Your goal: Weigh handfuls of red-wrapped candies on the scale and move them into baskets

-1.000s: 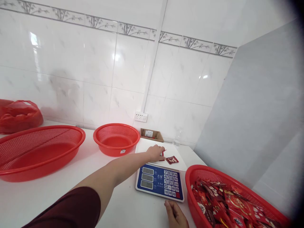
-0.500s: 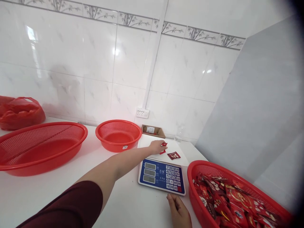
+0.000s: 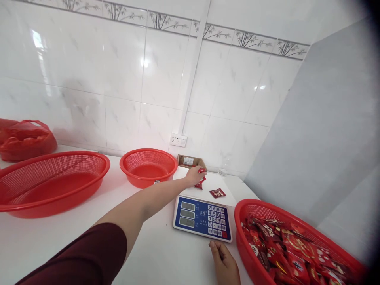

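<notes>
My left hand (image 3: pixel 194 177) reaches over the white plate of the digital scale (image 3: pixel 202 218), its fingers closed on small red snack packets (image 3: pixel 202 170). One of these packets hangs below the fingers; whether it touches the plate I cannot tell. A single dark red packet (image 3: pixel 217 193) lies flat on the plate to the right. Nearer to me, my right hand (image 3: pixel 225 263) rests at the scale's front edge with curled fingers, and nothing shows in them. Beside it stands a red plastic basket (image 3: pixel 242 241) heaped with red and brown packets (image 3: pixel 285 249).
A round red basket (image 3: pixel 148 183) and a larger red basket (image 3: pixel 59 206) stand on the white table to the left. Behind them sits a red plastic bag (image 3: pixel 28 142). A cardboard box (image 3: pixel 187 161) and a clear container (image 3: pixel 224 168) are by the tiled wall.
My left hand has moved slightly away from me and to the left, carrying the red packets. The lone packet on the plate and my right hand have stayed put.
</notes>
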Demonstrator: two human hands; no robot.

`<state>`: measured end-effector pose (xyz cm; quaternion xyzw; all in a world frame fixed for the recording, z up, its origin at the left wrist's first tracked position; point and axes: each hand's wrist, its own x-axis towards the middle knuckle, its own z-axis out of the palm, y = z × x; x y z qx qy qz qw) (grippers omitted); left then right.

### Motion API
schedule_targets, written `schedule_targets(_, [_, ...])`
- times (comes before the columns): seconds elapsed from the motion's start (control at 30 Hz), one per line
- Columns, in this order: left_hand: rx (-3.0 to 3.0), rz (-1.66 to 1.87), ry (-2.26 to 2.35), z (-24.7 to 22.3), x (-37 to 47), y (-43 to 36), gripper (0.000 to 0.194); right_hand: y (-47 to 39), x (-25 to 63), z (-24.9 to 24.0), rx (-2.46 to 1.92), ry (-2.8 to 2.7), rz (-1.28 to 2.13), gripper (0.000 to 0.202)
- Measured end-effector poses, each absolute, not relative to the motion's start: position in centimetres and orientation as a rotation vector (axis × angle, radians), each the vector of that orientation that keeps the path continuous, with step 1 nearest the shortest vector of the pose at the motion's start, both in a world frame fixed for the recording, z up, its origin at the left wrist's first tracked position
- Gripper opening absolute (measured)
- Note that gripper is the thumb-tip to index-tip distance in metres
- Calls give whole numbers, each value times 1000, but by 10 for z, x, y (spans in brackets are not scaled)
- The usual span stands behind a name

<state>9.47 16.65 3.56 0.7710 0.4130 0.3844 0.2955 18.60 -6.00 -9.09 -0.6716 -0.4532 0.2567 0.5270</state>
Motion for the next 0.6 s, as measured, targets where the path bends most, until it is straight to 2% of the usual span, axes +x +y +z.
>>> schedule_targets(0.27, [1966, 1010, 1142, 43, 81, 172, 28, -60, 187, -92, -1606, -1086, 635, 40])
schedule_targets(0.6, [2238, 583, 1342, 33, 62, 179, 39, -60, 187, -90, -1594, -1054, 649, 41])
